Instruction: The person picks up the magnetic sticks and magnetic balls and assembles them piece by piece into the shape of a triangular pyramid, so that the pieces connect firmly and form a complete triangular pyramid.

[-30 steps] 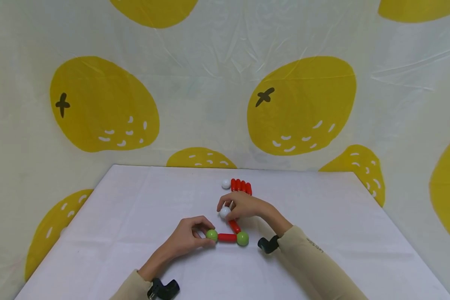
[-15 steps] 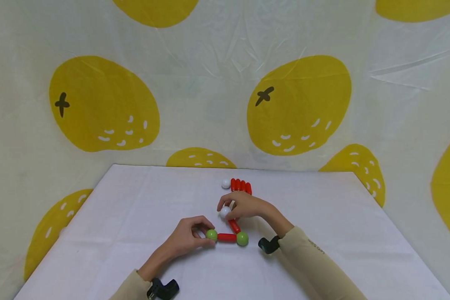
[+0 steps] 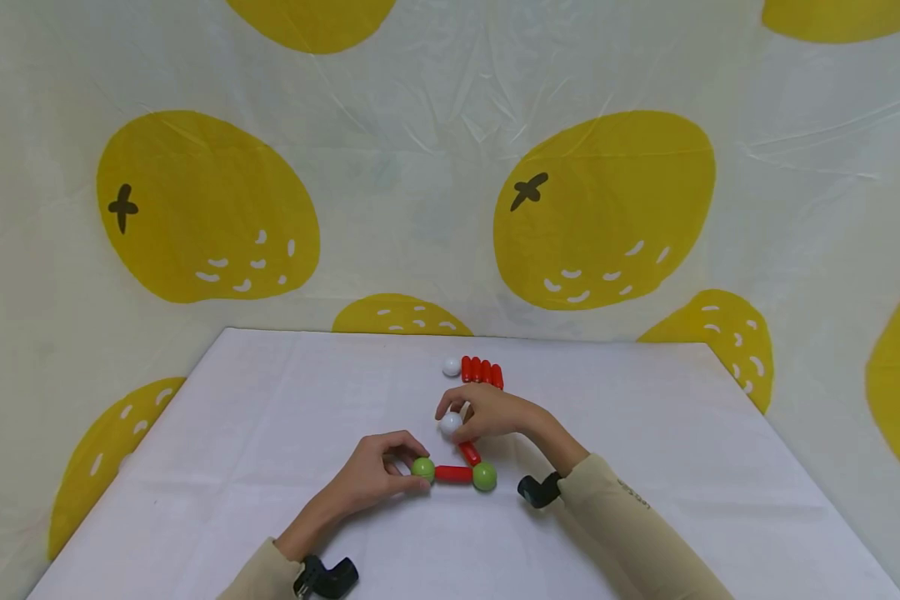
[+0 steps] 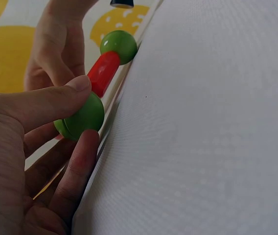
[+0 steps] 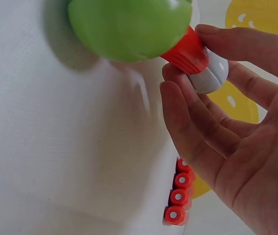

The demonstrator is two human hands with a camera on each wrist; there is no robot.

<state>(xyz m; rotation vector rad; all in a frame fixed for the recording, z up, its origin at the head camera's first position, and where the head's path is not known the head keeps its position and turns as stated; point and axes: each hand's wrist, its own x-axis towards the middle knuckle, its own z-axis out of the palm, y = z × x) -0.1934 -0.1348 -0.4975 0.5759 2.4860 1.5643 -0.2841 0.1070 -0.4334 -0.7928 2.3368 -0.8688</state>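
A V-shaped chain of balls and red rods lies on the white-covered table. At its left end, my left hand point(image 3: 375, 468) pinches a green ball point(image 3: 423, 469) between thumb and fingers. A red magnetic rod point(image 3: 453, 474) joins that ball to a second green ball point(image 3: 484, 476) at the corner. From there another red rod point(image 3: 469, 453) slants up and left to a white ball point(image 3: 450, 426). My right hand point(image 3: 491, 411) grips this white ball, thumb on the near side and fingers beyond. In the right wrist view the white ball point(image 5: 212, 76) meets the rod's end.
Behind my right hand, several loose red rods point(image 3: 476, 370) lie side by side, pale round tips showing in the right wrist view. A loose white ball point(image 3: 452, 367) sits at their left. The table's far edge point(image 3: 330, 333) meets a fruit-patterned cloth backdrop point(image 3: 412, 208).
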